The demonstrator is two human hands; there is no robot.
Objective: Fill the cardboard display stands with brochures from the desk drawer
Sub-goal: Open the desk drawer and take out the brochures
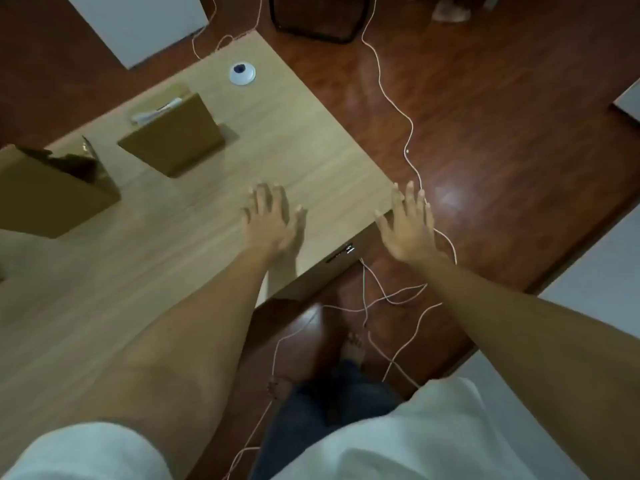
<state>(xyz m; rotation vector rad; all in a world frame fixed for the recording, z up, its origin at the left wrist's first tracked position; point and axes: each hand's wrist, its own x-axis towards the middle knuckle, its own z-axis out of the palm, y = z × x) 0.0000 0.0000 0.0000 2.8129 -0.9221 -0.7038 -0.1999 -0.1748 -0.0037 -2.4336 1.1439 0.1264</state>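
Observation:
Two brown cardboard display stands sit on the light wooden desk (311, 150). The nearer stand (175, 140) has pale papers showing at its top. The second stand (45, 195), at the far left, holds something dark. My left hand (272, 221) hovers flat over the desk near its right edge, fingers spread and empty. My right hand (408, 226) is spread just past the desk's corner, above the floor, holding nothing. Below the desk edge, a drawer front (341, 252) with a slot handle looks closed.
A white round cable grommet (242, 73) lies at the desk's far end. Thin pinkish cables (391, 98) trail over the dark wooden floor (502, 116) and tangle by my bare feet. A black chair base (315, 19) stands beyond the desk.

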